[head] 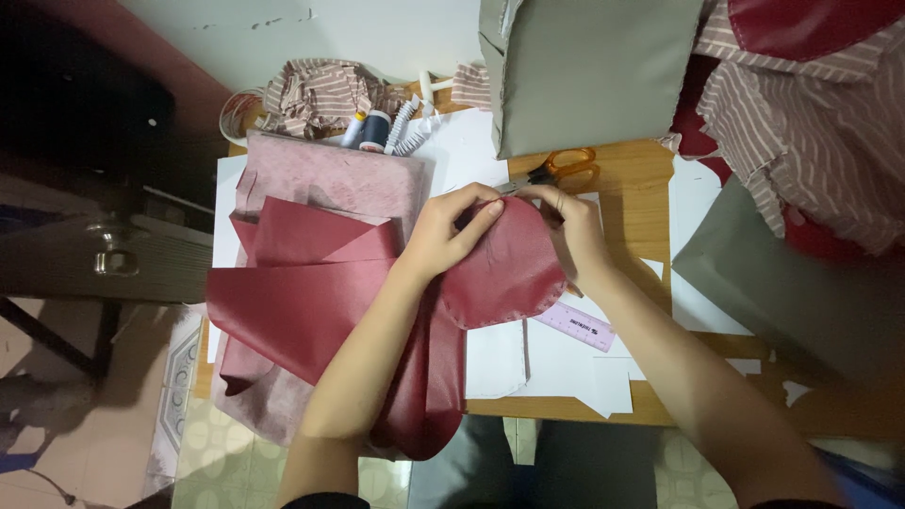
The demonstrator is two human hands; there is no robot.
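My left hand (448,231) and my right hand (575,226) both pinch the far edge of a rounded piece of dark red leather-like fabric (500,273) on a wooden table (632,184). Its curved edge carries a line of stitch marks. More of the same red fabric (292,292) lies folded to the left and hangs off the near edge. Just beyond my fingers lie orange-handled scissors (566,168).
A pink ruler (575,325) and white paper sheets (566,363) lie under the fabric. Thread spools (370,130) and striped cloth (316,94) sit at the back left. A grey fabric piece (594,71) hangs at the back; striped fabric (811,132) is piled right.
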